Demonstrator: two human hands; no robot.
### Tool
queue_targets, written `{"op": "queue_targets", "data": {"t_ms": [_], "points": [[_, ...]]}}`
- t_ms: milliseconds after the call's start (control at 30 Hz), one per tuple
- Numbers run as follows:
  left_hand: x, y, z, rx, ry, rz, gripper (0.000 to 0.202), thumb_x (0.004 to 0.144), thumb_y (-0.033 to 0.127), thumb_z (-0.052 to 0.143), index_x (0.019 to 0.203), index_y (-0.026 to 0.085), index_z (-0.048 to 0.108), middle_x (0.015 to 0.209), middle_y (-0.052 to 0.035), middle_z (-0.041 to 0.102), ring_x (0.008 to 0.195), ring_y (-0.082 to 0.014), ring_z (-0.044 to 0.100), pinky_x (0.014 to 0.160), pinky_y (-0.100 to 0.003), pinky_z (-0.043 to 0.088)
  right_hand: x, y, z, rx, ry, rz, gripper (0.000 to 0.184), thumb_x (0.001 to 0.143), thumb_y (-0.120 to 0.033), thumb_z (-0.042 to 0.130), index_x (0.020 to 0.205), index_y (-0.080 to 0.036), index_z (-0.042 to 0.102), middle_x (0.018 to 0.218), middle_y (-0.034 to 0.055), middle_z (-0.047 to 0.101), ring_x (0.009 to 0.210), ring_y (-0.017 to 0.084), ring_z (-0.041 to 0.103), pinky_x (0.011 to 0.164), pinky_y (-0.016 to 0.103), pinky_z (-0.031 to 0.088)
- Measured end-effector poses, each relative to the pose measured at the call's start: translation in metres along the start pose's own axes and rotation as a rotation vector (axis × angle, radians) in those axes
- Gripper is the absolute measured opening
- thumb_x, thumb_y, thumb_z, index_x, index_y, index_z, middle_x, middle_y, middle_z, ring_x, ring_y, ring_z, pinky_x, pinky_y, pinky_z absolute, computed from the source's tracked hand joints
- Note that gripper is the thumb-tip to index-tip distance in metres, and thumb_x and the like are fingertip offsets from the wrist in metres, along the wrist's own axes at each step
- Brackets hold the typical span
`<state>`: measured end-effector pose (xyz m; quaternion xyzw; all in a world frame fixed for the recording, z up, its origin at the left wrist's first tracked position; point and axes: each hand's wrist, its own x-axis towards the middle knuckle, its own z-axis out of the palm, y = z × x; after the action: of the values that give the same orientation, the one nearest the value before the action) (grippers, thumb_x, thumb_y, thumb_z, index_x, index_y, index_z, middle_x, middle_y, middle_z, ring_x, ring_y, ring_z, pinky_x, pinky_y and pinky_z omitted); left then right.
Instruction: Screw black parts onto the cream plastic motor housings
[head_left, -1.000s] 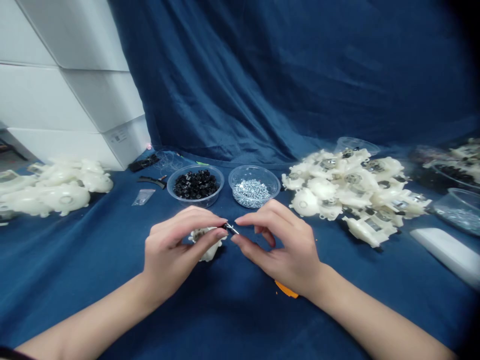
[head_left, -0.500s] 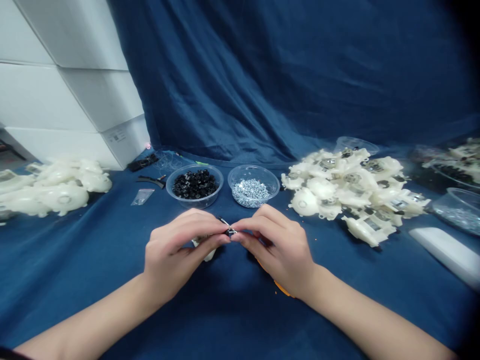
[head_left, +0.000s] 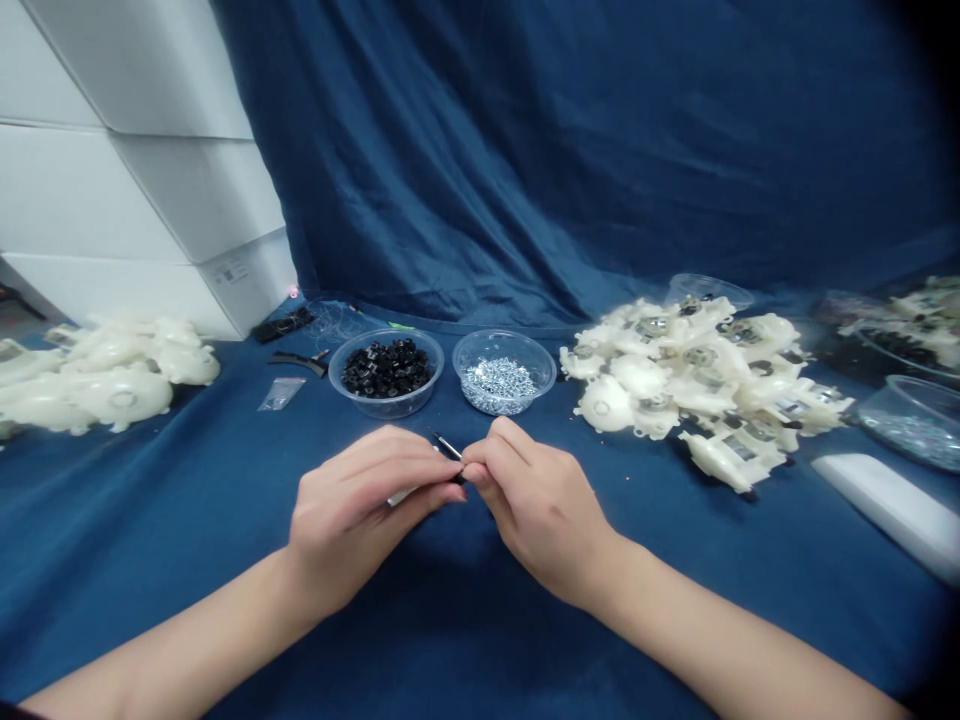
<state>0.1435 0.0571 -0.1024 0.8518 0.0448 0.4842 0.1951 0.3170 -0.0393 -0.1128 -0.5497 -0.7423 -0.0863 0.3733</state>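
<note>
Our left hand (head_left: 352, 510): curled closed on a white plastic part (head_left: 401, 497), mostly hidden | our right hand (head_left: 536, 505): fingers pinched on a slim black-and-silver pin (head_left: 448, 447), at the part | nearest: clear bowl of black clips (head_left: 386, 412), clear bowl of silver screws (head_left: 504, 413), both just beyond
</note>
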Motion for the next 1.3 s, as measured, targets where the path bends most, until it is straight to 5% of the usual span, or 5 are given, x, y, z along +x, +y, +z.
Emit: {"op": "queue_targets", "data": {"t_ms": [200,400,567,900,1300], "points": [[-0.001,0.0,0.0,0.004,-0.037,-0.036,0.024,0.081,0.012,0.079,0.102,0.024,0.077,0.086,-0.0028,0.079,0.081,-0.0197,0.074,0.075,-0.031,0.06,0.007,0.002,-0.01,0.155,-0.141,0.103,0.041,0.11,-0.035,0.03,0.085,-0.018,0.057,0.083,0.0023,0.059,0.07,0.013,0.055,0.062,0.025,0.039],[0.004,-0.024,-0.011,-0.076,0.148,-0.493,0.017,0.086,0.028,0.076,0.103,0.023,0.076,0.102,-0.0044,0.076,0.091,-0.0182,0.07,0.084,-0.029,0.056,0.004,0.019,-0.044,-0.029,-0.505,0.353,0.044,0.08,-0.062,0.074,0.093,-0.022,0.062,0.076,0.0,0.066,0.057,0.015,0.055,0.048,0.025,0.032],[0.014,-0.035,-0.017,-0.4,0.265,-0.716,0.022,0.086,0.033,0.077,0.102,0.017,0.074,0.102,-0.0083,0.077,0.098,-0.0193,0.072,0.086,-0.028,0.058,0.0,0.036,-0.071,0.016,-0.753,0.337,0.015,0.081,-0.014,0.068,0.071,-0.021,0.059,0.059,-0.0031,0.06,0.049,0.012,0.054,0.042,0.023,0.028],[0.016,-0.037,-0.02,-0.719,0.363,-0.794,0.018,0.083,0.024,0.079,0.099,0.017,0.078,0.092,-0.0081,0.077,0.072,-0.0113,0.067,0.07,-0.023,0.055,-0.006,0.049,-0.051,0.198,-0.024,0.147,0.03,0.095,-0.028,0.065,0.125,-0.025,0.066,0.103,0.0057,0.069,0.087,0.018,0.066,0.077,0.03,0.053],[0.013,-0.04,-0.019,-0.901,0.408,-0.852,0.013,0.083,0.02,0.079,0.096,0.018,0.08,0.082,-0.0039,0.074,0.075,-0.0088,0.067,0.07,-0.017,0.056,-0.017,0.047,-0.03,0.171,0.154,-0.046,0.047,0.085,-0.008,0.071,0.129,-0.022,0.067,0.095,0.0065,0.07,0.075,0.018,0.065,0.066,0.031,0.054]]}}
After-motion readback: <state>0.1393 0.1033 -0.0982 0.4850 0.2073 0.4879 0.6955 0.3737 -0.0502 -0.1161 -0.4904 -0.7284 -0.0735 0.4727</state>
